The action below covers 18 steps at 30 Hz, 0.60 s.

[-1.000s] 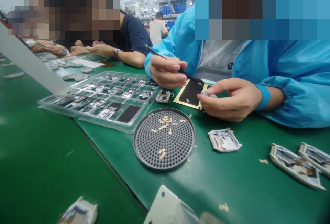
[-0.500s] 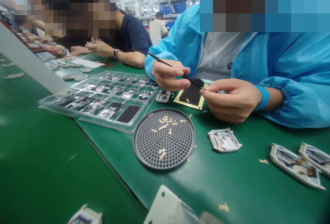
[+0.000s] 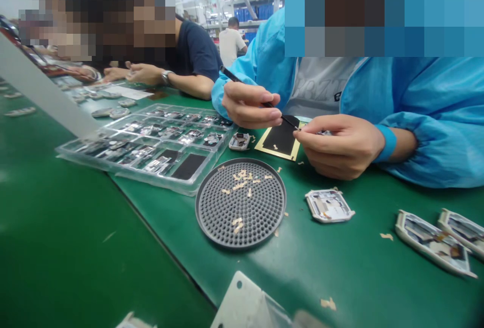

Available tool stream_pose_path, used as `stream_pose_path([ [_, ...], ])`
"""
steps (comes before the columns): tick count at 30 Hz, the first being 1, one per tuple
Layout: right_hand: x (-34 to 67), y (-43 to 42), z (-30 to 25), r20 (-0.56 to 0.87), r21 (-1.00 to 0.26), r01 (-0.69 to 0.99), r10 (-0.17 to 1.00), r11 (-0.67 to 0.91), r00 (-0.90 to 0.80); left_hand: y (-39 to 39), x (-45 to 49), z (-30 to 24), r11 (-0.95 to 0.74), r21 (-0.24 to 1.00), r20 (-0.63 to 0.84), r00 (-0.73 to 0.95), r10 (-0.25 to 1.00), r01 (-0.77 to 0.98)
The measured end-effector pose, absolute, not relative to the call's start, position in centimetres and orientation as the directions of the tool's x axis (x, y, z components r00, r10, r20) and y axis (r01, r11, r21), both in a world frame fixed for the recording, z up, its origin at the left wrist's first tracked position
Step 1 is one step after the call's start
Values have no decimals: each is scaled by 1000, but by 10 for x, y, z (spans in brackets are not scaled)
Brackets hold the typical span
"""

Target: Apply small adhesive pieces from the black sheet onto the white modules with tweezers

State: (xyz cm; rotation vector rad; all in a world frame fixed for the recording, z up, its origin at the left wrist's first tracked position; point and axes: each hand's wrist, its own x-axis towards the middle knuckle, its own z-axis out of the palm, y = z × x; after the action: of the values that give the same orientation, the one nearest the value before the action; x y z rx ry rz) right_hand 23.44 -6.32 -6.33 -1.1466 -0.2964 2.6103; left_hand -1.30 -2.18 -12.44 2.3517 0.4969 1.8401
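Observation:
Neither my left hand nor my right hand is in view. Across the table, a co-worker in a blue jacket holds a slim black pen-like tool point(image 3: 232, 74) in one hand point(image 3: 251, 104). The tool's tip meets the fingertips of that person's other hand point(image 3: 340, 144), which pinches a small part mostly hidden by the fingers. Below these hands stands a round grey perforated tray point(image 3: 242, 217) with several small beige pieces on it. A pale square casing point(image 3: 329, 206) with parts inside lies to its right. Behind the tray is a black sheet with a yellow border point(image 3: 278, 154).
A clear compartment tray point(image 3: 177, 185) full of small parts stands at the left, under a slanting white bar point(image 3: 45, 86). Long casings point(image 3: 434, 242) lie at the right. A pale metal plate point(image 3: 242, 300) juts in at the bottom. Another worker's forearm point(image 3: 189, 86) rests farther back.
The co-worker's black tool has shifted slightly in the fingers. A pale casing at the bottom left has moved down and right, mostly out of frame. The neighbouring worker's hands have moved a little.

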Motion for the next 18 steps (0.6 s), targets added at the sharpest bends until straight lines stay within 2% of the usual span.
stream_pose_path([
  [3, 235, -64, -64, -677, -335, -162, 357, -928, -644, -7, -4, -128, -961, 166, 967, 153, 203, 223],
  [4, 236, -64, -65, -677, -365, -146, 370, -920, -637, 2, 1, -127, -972, 67, 988, 120, 96, 225],
  [5, 237, -64, -67, -676, -397, -125, 382, -909, -630, 11, 6, -125, -971, -87, 995, 67, -74, 224],
  [6, 239, -64, -69, -676, -424, -103, 390, -900, -625, 21, 12, -122, -930, -283, 956, -7, -293, 234],
  [7, 240, -62, -71, -677, -445, -82, 395, -892, -622, 31, 19, -118, -839, -479, 854, -86, -513, 259],
  [8, 242, -61, -74, -678, -459, -64, 396, -886, -620, 39, 24, -114, -727, -622, 721, -149, -677, 290],
  [9, 243, -59, -76, -676, -467, -46, 391, -883, -625, 44, 28, -110, -638, -703, 613, -189, -768, 313],
  [10, 245, -56, -79, -673, -474, -33, 386, -880, -631, 47, 30, -107, -596, -733, 561, -204, -802, 327],
  [12, 247, -52, -83, -677, -485, 6, 371, -875, -636, 47, 28, -105, -626, -709, 606, -173, -776, 325],
  [16, 247, -50, -84, -710, -485, 49, 361, -873, -604, 39, 12, -116, -773, -574, 793, -51, -607, 271],
  [18, 246, -51, -82, -717, -474, 28, 368, -880, -592, 37, 9, -119, -813, -530, 824, -81, -561, 241],
])
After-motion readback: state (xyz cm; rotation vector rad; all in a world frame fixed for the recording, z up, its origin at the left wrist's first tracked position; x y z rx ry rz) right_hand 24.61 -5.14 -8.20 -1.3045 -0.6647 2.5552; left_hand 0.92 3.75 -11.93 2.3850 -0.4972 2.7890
